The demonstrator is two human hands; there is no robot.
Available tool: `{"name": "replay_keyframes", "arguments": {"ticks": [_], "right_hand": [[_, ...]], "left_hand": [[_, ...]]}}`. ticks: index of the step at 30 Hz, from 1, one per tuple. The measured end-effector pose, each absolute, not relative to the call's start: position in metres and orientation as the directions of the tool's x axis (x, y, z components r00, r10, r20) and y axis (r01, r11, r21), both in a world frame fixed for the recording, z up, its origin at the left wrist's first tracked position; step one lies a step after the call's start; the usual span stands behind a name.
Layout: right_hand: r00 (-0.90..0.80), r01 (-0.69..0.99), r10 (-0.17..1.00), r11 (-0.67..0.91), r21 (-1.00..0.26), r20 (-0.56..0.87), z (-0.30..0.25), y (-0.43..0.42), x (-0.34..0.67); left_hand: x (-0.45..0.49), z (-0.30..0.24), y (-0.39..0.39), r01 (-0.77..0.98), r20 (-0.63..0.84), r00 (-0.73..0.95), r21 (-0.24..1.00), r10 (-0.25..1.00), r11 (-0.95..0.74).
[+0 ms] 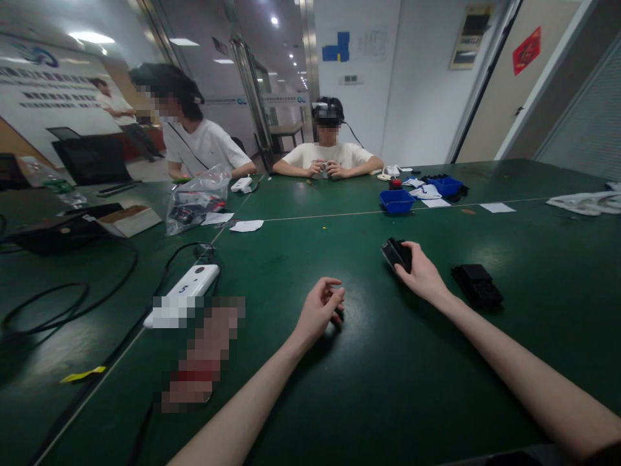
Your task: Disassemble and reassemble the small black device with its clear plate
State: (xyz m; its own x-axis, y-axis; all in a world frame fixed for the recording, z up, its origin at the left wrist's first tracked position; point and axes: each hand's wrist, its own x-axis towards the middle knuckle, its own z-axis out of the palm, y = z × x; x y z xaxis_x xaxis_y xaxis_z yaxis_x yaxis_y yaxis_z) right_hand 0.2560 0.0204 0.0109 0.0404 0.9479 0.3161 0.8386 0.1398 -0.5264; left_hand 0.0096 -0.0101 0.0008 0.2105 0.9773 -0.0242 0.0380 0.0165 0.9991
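Observation:
My right hand point(423, 272) grips a small black box-like device point(392, 254) by its sides, thumb on the near side, just over the green table point(369, 388). Its exact kind does not show, as the fingers cover part of it. To the right of that wrist lies another black blocky device point(478, 285), flat on the table and untouched. My left hand point(323, 304) hovers at or rests on the table near the middle. Its fingers are loosely bent and apart, with nothing visible in them.
On the left are a white power bank-like block point(194, 281), a blurred-out flat item point(208, 349), black cables point(130, 259) and a clear plastic bag point(198, 197). Blue trays point(396, 202) and papers stand farther back. Two people point(330, 152) sit across the table.

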Motion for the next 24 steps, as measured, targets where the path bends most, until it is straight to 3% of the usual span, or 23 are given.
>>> {"name": "replay_keyframes", "arguments": {"ticks": [5,8,24], "right_hand": [[-0.001,0.998,0.905,0.026,-0.055,0.426,0.009,0.032,0.293],[-0.028,0.993,0.914,-0.022,0.118,0.404,0.008,0.033,0.298],[-0.052,0.983,0.944,-0.009,0.185,0.325,-0.005,0.041,0.306]], "left_hand": [[0.008,-0.002,-0.009,0.085,-0.034,0.252,0.996,0.967,0.013],[0.008,-0.002,-0.009,0.102,-0.03,0.262,0.995,0.965,0.003],[0.008,0.001,-0.011,0.13,-0.036,0.281,0.992,0.959,-0.001]]}}
